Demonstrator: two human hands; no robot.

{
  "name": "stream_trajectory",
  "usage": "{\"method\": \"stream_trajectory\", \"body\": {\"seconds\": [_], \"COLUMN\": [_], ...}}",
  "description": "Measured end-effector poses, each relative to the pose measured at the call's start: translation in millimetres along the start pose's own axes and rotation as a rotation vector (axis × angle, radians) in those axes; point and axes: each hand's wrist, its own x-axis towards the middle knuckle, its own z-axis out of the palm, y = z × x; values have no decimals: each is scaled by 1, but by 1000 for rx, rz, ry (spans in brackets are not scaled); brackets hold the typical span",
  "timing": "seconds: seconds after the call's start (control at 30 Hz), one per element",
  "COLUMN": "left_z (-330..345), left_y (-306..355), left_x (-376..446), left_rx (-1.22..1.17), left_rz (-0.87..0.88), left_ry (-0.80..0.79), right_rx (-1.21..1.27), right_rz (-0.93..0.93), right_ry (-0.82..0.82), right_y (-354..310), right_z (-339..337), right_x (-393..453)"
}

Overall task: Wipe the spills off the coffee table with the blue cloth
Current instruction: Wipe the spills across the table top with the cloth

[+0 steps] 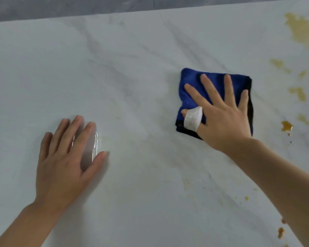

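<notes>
The folded blue cloth (191,86) lies flat on the white marble coffee table (123,68), right of centre. My right hand (219,114) presses down on it with the fingers spread; a white bandage wraps the thumb. My left hand (66,157) rests palm down on the table at the lower left, fingers apart, over a small clear object that I cannot identify. Brown-yellow spills (301,29) cover the table's right side, with further blotches (286,126) just right of the cloth. Faint yellowish smears (168,157) show between the two hands.
The table's far edge (150,12) runs across the top, with grey floor beyond it. Small brown drips (280,232) lie near my right forearm at the lower right.
</notes>
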Motion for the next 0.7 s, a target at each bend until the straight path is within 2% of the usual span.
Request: {"method": "stream_trajectory", "body": {"seconds": [0.17,0.33,0.47,0.57,0.7], "left_z": [-2,-1,1,4,7], "left_y": [2,5,1,-1,-4], "left_x": [0,1,1,2,-1], "left_rx": [21,33,19,1,1], "left_rz": [2,5,9,7,6], "left_ry": [-5,-10,-4,13,46], "right_rx": [24,38,-2,-10,-18], "right_rz": [91,-157,-234,-179,-13], "right_ry": [-1,-32,-7,17,-2], "right_y": [2,-51,-55,-37,2], "right_z": [4,11,15,12,11], "right_x": [-48,-102,-85,-57,-42]}}
